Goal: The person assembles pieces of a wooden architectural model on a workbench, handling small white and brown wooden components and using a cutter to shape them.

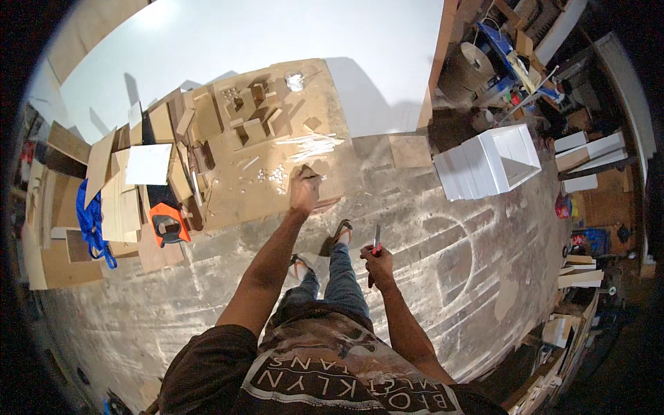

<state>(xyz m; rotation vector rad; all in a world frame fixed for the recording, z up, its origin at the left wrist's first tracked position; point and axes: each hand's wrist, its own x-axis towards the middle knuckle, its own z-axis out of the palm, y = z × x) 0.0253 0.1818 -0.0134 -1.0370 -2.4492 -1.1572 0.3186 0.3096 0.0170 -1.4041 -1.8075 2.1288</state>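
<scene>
- Left hand (304,188) fingers close on a small brown wooden offcut (309,174), steadying it on the flat plywood sheet (242,194).
- Right hand (378,261) fingers grip a red-handled chisel (376,238), blade up, clear of the work.

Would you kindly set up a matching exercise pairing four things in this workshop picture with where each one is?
Things:
1. left hand
2. right hand
3. white box
4. blue strap

Places:
A. on the floor to the right of the board
B. holding a red-handled tool over the floor
C. at the left edge, beside stacked wood panels
D. on the near edge of the plywood board

Pairs: 1-D, 2-B, 3-A, 4-C
</scene>
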